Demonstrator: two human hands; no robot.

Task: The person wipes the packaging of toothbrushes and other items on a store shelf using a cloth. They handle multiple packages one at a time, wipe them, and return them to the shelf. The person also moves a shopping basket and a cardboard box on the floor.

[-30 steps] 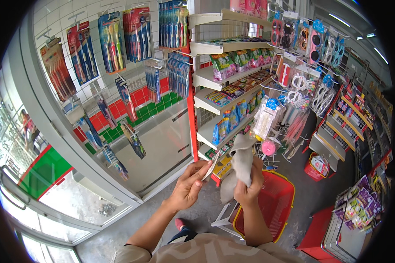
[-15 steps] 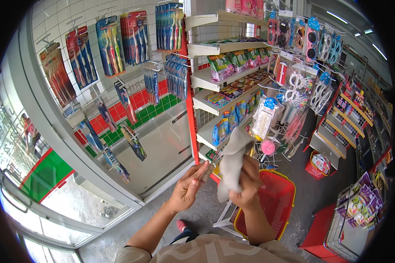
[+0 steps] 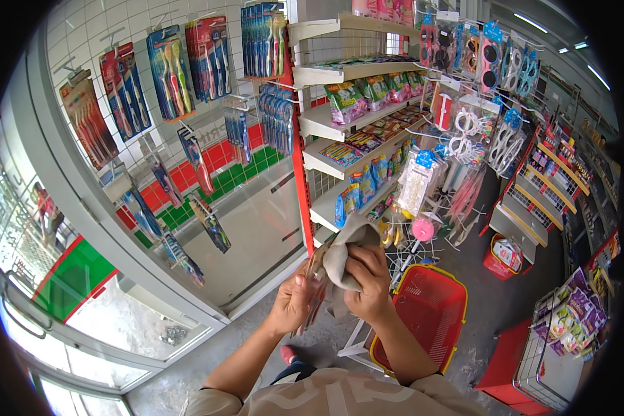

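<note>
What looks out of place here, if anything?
A small greyish heap lies on the pale floor by the glass door, looking odd because it is loose on the ground; I cannot tell what it is.

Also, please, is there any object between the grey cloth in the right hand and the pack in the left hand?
Nothing visible stands between them. The grey cloth in the right hand overlaps the upper part of the pack in the left hand, though its folds hide the exact contact.
</note>
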